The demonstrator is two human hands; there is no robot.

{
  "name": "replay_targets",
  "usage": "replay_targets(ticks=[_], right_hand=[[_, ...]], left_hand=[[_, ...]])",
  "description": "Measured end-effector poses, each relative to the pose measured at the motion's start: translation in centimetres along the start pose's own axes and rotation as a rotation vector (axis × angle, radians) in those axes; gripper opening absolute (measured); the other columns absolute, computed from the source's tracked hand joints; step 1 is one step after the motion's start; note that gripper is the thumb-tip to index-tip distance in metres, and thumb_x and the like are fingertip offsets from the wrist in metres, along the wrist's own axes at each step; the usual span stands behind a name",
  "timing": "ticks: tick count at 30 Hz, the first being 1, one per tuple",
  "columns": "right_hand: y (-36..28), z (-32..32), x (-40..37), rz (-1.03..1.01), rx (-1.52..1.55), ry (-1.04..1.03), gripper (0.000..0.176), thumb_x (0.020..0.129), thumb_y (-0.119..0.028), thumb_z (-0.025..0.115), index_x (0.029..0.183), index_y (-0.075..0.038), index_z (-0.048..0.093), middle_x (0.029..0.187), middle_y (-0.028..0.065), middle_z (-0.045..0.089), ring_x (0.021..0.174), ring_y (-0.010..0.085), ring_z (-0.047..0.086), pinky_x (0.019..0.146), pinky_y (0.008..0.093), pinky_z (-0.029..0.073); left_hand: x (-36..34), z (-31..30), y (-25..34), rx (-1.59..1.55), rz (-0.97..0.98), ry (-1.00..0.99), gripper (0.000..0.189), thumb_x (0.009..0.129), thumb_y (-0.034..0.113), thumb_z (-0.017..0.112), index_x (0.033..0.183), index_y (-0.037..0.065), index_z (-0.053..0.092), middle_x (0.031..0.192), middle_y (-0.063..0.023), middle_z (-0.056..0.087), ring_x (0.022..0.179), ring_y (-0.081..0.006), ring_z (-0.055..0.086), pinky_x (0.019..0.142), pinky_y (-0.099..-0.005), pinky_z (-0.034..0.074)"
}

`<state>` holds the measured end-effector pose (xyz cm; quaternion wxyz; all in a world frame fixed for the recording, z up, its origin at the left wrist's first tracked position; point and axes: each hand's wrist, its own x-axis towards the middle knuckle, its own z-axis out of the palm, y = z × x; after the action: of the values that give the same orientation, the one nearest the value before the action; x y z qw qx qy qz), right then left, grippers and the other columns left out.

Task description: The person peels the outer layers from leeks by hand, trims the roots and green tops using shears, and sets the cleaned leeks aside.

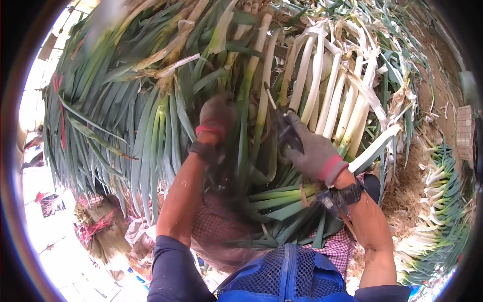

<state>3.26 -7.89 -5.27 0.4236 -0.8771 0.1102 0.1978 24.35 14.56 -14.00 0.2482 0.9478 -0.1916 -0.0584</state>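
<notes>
My right hand (pixel 316 153), in a grey glove with a red cuff, is closed around a black-handled tool (pixel 291 132). The tool's thin metal end points up and left over the white stalks of the leeks (pixel 329 90). Left of it, my left hand (pixel 217 117), gloved too, is smeared by motion among the long green leek leaves (pixel 146 131); its fingers are hidden. A bundle of leeks (pixel 282 199) with a tan band round it lies across my lap, below my right hand. Blurred leaves hang between both hands.
The big leek pile fills the upper view. A row of smaller leeks (pixel 435 211) lies at the right beside brown, root-like litter (pixel 402 196). Red string (pixel 98 225) and a brown sack (pixel 108 239) are at the lower left. A blue mesh bag (pixel 282 274) is against my body.
</notes>
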Motion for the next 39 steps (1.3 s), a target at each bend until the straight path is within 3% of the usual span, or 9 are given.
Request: replay_targets(ticks=[8, 11, 13, 14, 19, 21, 23, 31, 39], right_hand=[[-1.4, 0.3, 4.5, 0.040, -0.031, -0.033, 0.088, 0.091, -0.033, 0.068, 0.167, -0.009, 0.030, 0.112, 0.0325, 0.073, 0.109, 0.0498, 0.071, 0.102, 0.0519, 0.054], [-1.7, -1.2, 7.7, 0.067, -0.093, 0.072, 0.085, 0.092, -0.034, 0.065, 0.166, -0.009, 0.031, 0.111, 0.0335, 0.073, 0.108, 0.0507, 0.071, 0.101, 0.0522, 0.054], [-2.0, -2.6, 9.8, 0.060, -0.147, 0.107, 0.086, 0.092, -0.033, 0.063, 0.167, -0.009, 0.030, 0.111, 0.0338, 0.073, 0.107, 0.0508, 0.071, 0.101, 0.0523, 0.055], [-2.1, -3.2, 10.8, 0.071, -0.169, 0.122, 0.085, 0.092, -0.032, 0.063, 0.166, -0.007, 0.030, 0.111, 0.0332, 0.074, 0.107, 0.0498, 0.072, 0.101, 0.0521, 0.055], [-2.5, -6.1, 15.9, 0.152, -0.149, 0.152, 0.082, 0.094, -0.033, 0.062, 0.166, -0.007, 0.032, 0.120, 0.0315, 0.073, 0.116, 0.0456, 0.071, 0.105, 0.0488, 0.054], [-1.4, -6.6, 18.0, 0.082, -0.238, 0.203, 0.082, 0.094, -0.033, 0.062, 0.166, -0.007, 0.032, 0.125, 0.0303, 0.072, 0.119, 0.0441, 0.070, 0.105, 0.0478, 0.054], [-0.1, -6.3, 18.9, 0.040, -0.258, 0.274, 0.088, 0.092, -0.038, 0.066, 0.167, -0.008, 0.032, 0.115, 0.0320, 0.074, 0.110, 0.0468, 0.071, 0.098, 0.0492, 0.054], [0.7, -3.4, 9.1, 0.072, -0.128, 0.080, 0.091, 0.090, -0.039, 0.071, 0.168, -0.016, 0.030, 0.110, 0.0302, 0.074, 0.104, 0.0496, 0.072, 0.095, 0.0500, 0.055], [-0.9, 0.4, 0.4, -0.020, 0.033, -0.137, 0.093, 0.088, -0.038, 0.071, 0.169, -0.013, 0.031, 0.105, 0.0322, 0.073, 0.104, 0.0469, 0.073, 0.099, 0.0494, 0.054]], left_hand=[[0.1, 0.5, 2.0, 0.090, -0.097, -0.106, 0.035, 0.089, 0.036, 0.067, 0.113, 0.014, 0.080, 0.111, -0.0201, 0.077, 0.107, -0.0411, 0.073, 0.095, -0.0498, 0.057], [0.0, 1.2, 1.9, 0.041, -0.083, -0.058, 0.037, 0.089, 0.033, 0.067, 0.120, 0.017, 0.078, 0.114, -0.0195, 0.077, 0.109, -0.0403, 0.073, 0.096, -0.0492, 0.057], [0.1, 1.8, 1.5, 0.046, 0.062, -0.001, 0.048, 0.094, 0.032, 0.067, 0.139, 0.018, 0.069, 0.119, -0.0201, 0.076, 0.111, -0.0411, 0.072, 0.099, -0.0491, 0.056], [0.3, 1.6, 1.9, 0.045, 0.063, 0.000, 0.048, 0.094, 0.032, 0.067, 0.139, 0.018, 0.069, 0.119, -0.0201, 0.076, 0.111, -0.0411, 0.072, 0.099, -0.0491, 0.056], [1.5, 0.3, 4.3, 0.271, -0.117, -0.348, 0.059, 0.095, 0.034, 0.061, 0.152, 0.022, 0.054, 0.123, -0.0192, 0.075, 0.116, -0.0411, 0.071, 0.101, -0.0515, 0.055], [1.9, -0.1, 4.4, 0.249, -0.105, -0.373, 0.057, 0.095, 0.036, 0.062, 0.148, 0.020, 0.057, 0.122, -0.0205, 0.075, 0.117, -0.0414, 0.071, 0.102, -0.0515, 0.055], [2.2, -0.1, 4.1, 0.227, -0.098, -0.400, 0.055, 0.094, 0.039, 0.063, 0.145, 0.017, 0.060, 0.122, -0.0219, 0.075, 0.118, -0.0417, 0.070, 0.102, -0.0515, 0.055], [2.7, -0.6, 5.6, 0.234, -0.223, -0.514, 0.059, 0.083, 0.048, 0.077, 0.121, 0.003, 0.073, 0.119, -0.0233, 0.076, 0.114, -0.0414, 0.072, 0.100, -0.0471, 0.056], [1.6, 0.6, 4.6, 0.273, -0.209, -0.342, 0.050, 0.083, 0.048, 0.078, 0.110, 0.006, 0.081, 0.110, -0.0225, 0.079, 0.108, -0.0411, 0.076, 0.094, -0.0478, 0.060]])
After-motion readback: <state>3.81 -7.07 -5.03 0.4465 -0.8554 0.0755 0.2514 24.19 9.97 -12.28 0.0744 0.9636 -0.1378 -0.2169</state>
